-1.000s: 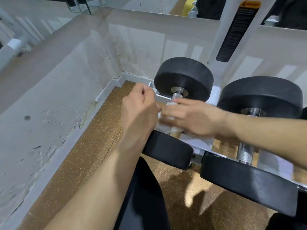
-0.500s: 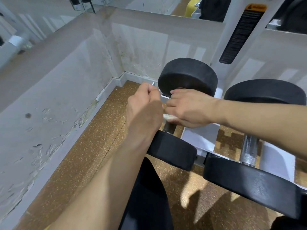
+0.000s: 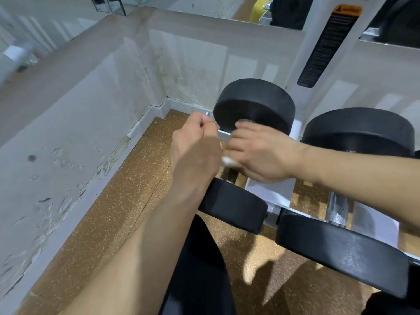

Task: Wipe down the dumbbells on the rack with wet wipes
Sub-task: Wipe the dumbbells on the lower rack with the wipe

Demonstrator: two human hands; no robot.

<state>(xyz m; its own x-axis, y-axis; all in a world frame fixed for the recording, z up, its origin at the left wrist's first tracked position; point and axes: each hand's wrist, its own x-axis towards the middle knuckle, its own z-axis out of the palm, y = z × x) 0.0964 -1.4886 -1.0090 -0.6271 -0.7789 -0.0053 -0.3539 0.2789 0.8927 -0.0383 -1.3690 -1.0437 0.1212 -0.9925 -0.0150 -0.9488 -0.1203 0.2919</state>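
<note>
Clamping wipe (image 3: 227,160) on handle (image 3: 229,176), right hand (image 3: 261,153) fingers curl — left hand (image 3: 195,151) fisted, contents hidden.

Two hands crowd the handle of the end dumbbell (image 3: 254,103): the left hand (image 3: 195,153) fisted on the wall side, the right hand (image 3: 259,153) curled over a wipe (image 3: 227,160), filling the gap between its black heads. A peeling white wall (image 3: 79,137) closes off the left, with a strip of cork floor (image 3: 118,212) open between wall and rack. To the right, the neighbouring dumbbell (image 3: 359,130) leaves its knurled handle (image 3: 336,210) exposed between white rack rails (image 3: 270,192). The rack's upright (image 3: 314,32) bars the rear.
</note>
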